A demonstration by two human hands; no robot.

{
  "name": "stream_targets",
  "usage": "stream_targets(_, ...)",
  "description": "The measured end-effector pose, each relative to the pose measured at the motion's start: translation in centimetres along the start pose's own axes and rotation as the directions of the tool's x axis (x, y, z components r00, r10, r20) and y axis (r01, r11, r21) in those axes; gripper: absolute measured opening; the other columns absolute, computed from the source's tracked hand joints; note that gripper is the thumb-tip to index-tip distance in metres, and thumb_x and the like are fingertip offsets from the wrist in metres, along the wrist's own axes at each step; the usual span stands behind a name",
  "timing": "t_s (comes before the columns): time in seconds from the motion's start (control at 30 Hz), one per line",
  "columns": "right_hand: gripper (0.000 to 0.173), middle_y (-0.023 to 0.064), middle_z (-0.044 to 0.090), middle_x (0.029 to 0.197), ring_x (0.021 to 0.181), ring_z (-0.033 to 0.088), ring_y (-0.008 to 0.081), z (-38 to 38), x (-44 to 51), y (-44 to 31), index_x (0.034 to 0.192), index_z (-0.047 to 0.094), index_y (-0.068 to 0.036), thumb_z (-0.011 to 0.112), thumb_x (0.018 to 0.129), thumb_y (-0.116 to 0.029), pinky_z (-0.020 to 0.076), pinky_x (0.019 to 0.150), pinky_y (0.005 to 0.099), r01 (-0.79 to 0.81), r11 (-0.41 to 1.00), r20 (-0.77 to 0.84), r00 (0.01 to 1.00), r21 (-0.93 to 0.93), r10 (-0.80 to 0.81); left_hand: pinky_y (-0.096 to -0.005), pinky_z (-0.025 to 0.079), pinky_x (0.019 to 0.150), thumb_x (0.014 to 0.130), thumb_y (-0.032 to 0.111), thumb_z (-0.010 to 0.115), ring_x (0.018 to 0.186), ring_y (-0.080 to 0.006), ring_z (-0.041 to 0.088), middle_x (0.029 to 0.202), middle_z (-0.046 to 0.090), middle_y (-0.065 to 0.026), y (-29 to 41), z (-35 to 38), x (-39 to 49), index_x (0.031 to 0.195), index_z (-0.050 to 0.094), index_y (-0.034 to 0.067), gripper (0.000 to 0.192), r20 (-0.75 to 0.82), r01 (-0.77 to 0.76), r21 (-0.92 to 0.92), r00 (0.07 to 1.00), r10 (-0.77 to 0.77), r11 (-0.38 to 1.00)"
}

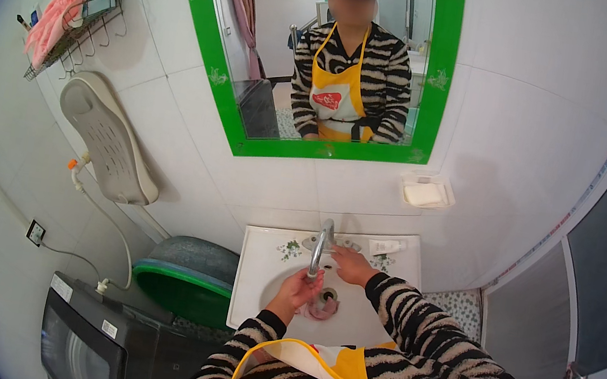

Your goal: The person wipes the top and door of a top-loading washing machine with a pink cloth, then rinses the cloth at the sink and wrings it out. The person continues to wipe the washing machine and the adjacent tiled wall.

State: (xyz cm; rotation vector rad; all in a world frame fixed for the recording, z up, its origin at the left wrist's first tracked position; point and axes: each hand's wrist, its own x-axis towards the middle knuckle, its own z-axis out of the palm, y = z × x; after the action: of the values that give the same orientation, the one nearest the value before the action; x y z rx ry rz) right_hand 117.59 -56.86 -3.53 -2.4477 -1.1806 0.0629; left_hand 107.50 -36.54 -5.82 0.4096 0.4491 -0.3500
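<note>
My left hand (298,289) is cupped under the outlet of the chrome faucet (320,245), fingers partly spread; whether it touches the metal is unclear. To the right, my right hand (350,264) reaches to the base of the faucet, its fingertips by the handle side. Both are over the white washbasin (257,265), which has leaf decorations. Inside the bowl, a wet pink cloth (323,309) lies beside the drain (329,295). A white tube (387,247) rests on the basin's back right rim.
A soap dish (448,199) with a bar of soap is on the wall below the green-framed mirror (320,154). Green and grey tubs (178,277) stand left of the basin, above a dark washing machine (140,336). A wire rack (75,41) hangs upper left.
</note>
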Motion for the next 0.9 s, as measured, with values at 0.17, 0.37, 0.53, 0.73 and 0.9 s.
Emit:
stream_targets(0.17, 0.031, 0.0133, 0.053, 0.133, 0.118, 0.052, 0.0332, 0.4, -0.4, 1.7, 0.108, 0.064, -0.002, 0.056, 0.079, -0.007, 0.0481, 0.091, 0.0483, -0.021, 0.985, 0.046, 0.999, -0.170, 0.029, -0.0373, 0.056, 0.087, 0.102, 0.018, 0.043, 0.098, -0.0228, 0.064, 0.115, 0.063, -0.0151, 0.2, 0.4, 0.1, 0.118, 0.058, -0.001, 0.029, 0.033, 0.023, -0.008, 0.999, -0.022, 1.000)
stream_targets(0.37, 0.029, 0.0055, 0.053, 0.135, 0.115, 0.052, 0.0311, -0.2, -1.4, 3.3, 0.106, 0.065, -0.003, 0.058, 0.078, -0.004, 0.0490, 0.087, 0.0473, 0.045, 0.957, 0.067, 0.997, -0.287, -0.027, -0.0345, 0.055, 0.084, 0.102, 0.021, 0.047, 0.094, -0.0234, 0.063, 0.106, 0.065, -0.0158, 0.1, 1.6, -0.8, 0.122, 0.051, -0.004, 0.031, 0.003, 0.019, -0.029, 1.000, -0.019, 0.999)
stream_targets(0.53, 0.025, 0.0026, 0.052, 0.135, 0.118, 0.051, 0.0314, -0.8, -2.5, 4.8, 0.102, 0.068, -0.004, 0.060, 0.078, -0.006, 0.0480, 0.086, 0.0486, 0.081, 0.907, 0.106, 0.994, -0.413, -0.041, -0.0347, 0.056, 0.084, 0.102, 0.020, 0.047, 0.094, -0.0235, 0.062, 0.102, 0.064, -0.0152, -0.1, 2.1, -0.8, 0.118, 0.053, -0.003, 0.028, -0.019, 0.010, -0.028, 1.000, -0.010, 1.000)
stream_targets(0.73, 0.021, 0.0098, 0.064, 0.113, 0.118, 0.052, 0.0367, -0.4, -3.1, 5.7, 0.092, 0.070, -0.003, 0.059, 0.075, -0.005, 0.0470, 0.091, 0.0479, -0.004, 0.942, 0.013, 1.000, -0.335, 0.009, -0.0305, 0.057, 0.068, 0.102, 0.020, 0.049, 0.076, -0.0204, 0.062, 0.092, 0.063, -0.0117, 0.0, 1.0, -0.2, 0.109, 0.057, -0.001, 0.024, -0.048, 0.044, -0.006, 0.998, -0.044, 0.999)
stream_targets(0.9, 0.019, 0.0158, 0.065, 0.097, 0.102, 0.056, 0.0384, 2.9, -4.7, 3.8, 0.089, 0.068, -0.004, 0.058, 0.073, -0.001, 0.0462, 0.088, 0.0470, -0.017, 0.990, -0.218, 0.975, 0.141, 0.048, -0.0238, 0.049, 0.050, 0.101, 0.017, 0.043, 0.059, -0.0143, 0.055, 0.080, 0.062, -0.0075, -0.3, -1.6, 0.3, 0.101, 0.058, 0.002, 0.021, -0.140, 0.031, 0.254, 0.990, 0.005, 0.967)
